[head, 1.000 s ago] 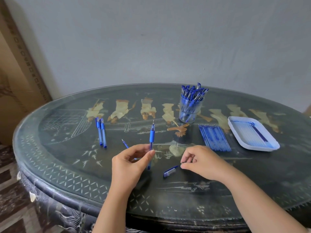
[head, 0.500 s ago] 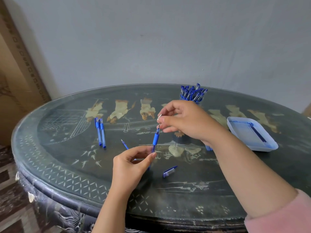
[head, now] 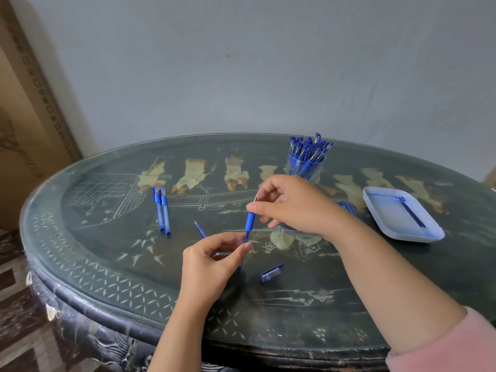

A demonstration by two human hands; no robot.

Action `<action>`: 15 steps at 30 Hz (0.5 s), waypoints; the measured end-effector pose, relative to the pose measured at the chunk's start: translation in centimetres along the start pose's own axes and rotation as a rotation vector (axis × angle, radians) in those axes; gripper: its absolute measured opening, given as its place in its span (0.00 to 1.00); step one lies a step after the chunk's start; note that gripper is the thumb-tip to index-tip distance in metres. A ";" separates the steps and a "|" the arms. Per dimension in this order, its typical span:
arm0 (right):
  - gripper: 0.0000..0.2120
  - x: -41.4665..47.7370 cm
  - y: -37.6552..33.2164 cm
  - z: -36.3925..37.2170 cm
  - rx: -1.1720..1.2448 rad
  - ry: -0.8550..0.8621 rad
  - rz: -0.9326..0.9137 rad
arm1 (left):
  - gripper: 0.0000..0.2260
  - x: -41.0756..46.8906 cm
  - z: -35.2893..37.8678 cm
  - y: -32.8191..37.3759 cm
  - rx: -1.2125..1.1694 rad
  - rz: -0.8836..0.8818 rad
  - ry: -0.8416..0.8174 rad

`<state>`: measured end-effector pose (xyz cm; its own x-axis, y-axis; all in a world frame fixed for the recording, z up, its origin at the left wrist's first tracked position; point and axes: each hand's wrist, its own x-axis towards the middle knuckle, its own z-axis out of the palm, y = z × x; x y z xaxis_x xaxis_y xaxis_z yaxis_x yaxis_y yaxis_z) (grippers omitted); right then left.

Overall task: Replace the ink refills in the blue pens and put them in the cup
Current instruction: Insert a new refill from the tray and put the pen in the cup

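Observation:
My left hand [head: 212, 261] grips the lower barrel of a blue pen [head: 249, 224] that stands nearly upright over the table. My right hand [head: 292, 205] pinches the pen's tip end at the top. The pen's blue cap [head: 271, 273] lies on the table just right of my left hand. A loose refill [head: 200, 229] lies behind my left hand. Two capped blue pens [head: 161, 210] lie side by side at the left. A clear cup [head: 304, 167] full of blue pens stands at the back.
A white tray [head: 397, 232] holding one refill sits at the right. A row of blue refills [head: 346, 206] shows partly behind my right wrist. The dark oval table [head: 80, 251] has a raised rim; a wall stands close behind it.
My right hand left the cap lying on the table, rose to the pen's top and now pinches the tip. My left hand has kept its hold on the barrel.

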<state>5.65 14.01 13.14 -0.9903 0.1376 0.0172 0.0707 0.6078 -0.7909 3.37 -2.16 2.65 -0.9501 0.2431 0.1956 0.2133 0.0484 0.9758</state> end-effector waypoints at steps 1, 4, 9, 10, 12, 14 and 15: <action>0.12 0.0 0.2 0.0 0.012 -0.007 0.009 | 0.06 0.0 0.0 0.0 0.001 0.004 -0.001; 0.12 -0.3 0.6 0.1 0.127 -0.059 0.008 | 0.06 0.0 0.0 0.0 -0.006 0.004 0.001; 0.10 -0.4 1.4 1.2 0.109 0.069 -0.013 | 0.06 0.1 0.1 0.0 -0.004 0.004 0.002; 0.15 -0.4 1.5 1.3 0.073 0.090 -0.001 | 0.06 0.1 0.1 0.0 -0.005 0.004 0.003; 0.19 -0.4 1.7 1.4 0.093 0.062 0.005 | 0.07 0.1 0.1 0.0 -0.006 0.003 0.008; 0.13 -0.6 1.6 1.3 0.181 0.014 -0.010 | 0.07 0.1 0.1 0.0 -0.006 0.002 0.011; 0.09 -0.7 1.6 1.4 0.193 0.024 -0.032 | 0.07 0.1 0.0 -0.1 -0.004 0.002 0.012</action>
<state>6.30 13.80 11.04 -0.9884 0.1409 0.0571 0.0129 0.4517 -0.8921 3.31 -2.11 2.60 -0.9523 0.2314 0.1987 0.2143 0.0437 0.9758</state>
